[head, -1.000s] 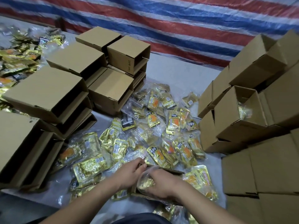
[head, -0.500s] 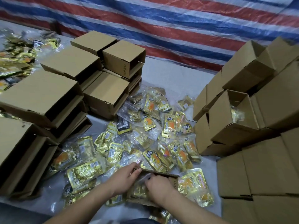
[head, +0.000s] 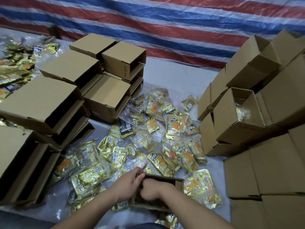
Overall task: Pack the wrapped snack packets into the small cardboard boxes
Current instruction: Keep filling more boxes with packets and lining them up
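A small open cardboard box (head: 165, 177) lies low in the middle of the head view, among loose gold-wrapped snack packets (head: 171, 128) spread over the white surface. My left hand (head: 128, 184) grips the box's left wall, thumb and fingers pinching its edge. My right hand (head: 153, 190) is inside the box with its fingers curled downward on the clear-wrapped packet it brought in. That packet is almost wholly hidden under the hand.
Stacks of open-ended cardboard boxes (head: 41, 103) fill the left side. Further boxes (head: 280, 162) are piled on the right, one open box (head: 227, 116) showing a packet inside. Another heap of packets (head: 14, 66) lies far left. A striped tarp (head: 165, 22) hangs behind.
My right hand has pushed the clear-wrapped packet down into the small box and gone in after it. My left hand has shifted onto the box's left edge. The view tilted slightly.
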`<act>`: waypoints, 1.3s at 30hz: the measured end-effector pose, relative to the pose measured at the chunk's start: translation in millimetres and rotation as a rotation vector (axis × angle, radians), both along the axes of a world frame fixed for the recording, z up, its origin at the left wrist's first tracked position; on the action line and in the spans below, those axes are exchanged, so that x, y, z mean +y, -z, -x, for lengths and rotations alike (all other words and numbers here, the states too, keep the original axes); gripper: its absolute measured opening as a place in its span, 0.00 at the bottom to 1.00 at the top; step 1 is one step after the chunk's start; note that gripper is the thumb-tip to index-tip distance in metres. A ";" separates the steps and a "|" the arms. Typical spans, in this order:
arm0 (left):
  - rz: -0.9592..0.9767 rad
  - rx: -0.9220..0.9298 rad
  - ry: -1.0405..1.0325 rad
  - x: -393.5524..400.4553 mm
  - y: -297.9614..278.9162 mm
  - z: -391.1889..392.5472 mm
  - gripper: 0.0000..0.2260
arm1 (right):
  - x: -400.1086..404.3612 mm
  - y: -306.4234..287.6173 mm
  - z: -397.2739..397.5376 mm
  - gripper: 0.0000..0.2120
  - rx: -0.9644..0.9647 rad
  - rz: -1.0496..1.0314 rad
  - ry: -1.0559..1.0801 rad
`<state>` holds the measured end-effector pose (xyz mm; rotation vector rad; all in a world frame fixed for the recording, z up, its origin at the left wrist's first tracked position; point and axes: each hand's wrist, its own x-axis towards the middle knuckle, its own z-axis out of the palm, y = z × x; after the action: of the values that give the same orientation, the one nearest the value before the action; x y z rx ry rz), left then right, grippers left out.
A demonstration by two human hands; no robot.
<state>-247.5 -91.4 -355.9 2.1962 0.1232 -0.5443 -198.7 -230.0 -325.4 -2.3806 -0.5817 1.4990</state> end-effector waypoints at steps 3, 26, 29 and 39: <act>-0.014 0.023 -0.007 -0.5 -0.2 2.0 0.10 | -15.6 0.1 9.7 0.12 -0.135 -0.061 0.149; -0.027 -0.095 -0.039 -9.6 3.4 -0.1 0.05 | -8.3 4.9 3.1 0.18 -0.078 -0.051 0.003; -0.028 -0.089 -0.051 -9.4 3.5 -0.4 0.06 | -14.8 -6.4 7.5 0.19 -0.142 -0.079 -0.034; 0.000 -0.072 -0.065 -10.8 1.0 -7.3 0.07 | -30.7 0.8 1.9 0.20 -0.228 -0.033 -0.099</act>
<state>-240.2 -102.1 -356.9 2.2004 0.1557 -0.4278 -200.6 -260.7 -326.2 -2.5495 -0.7799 1.2513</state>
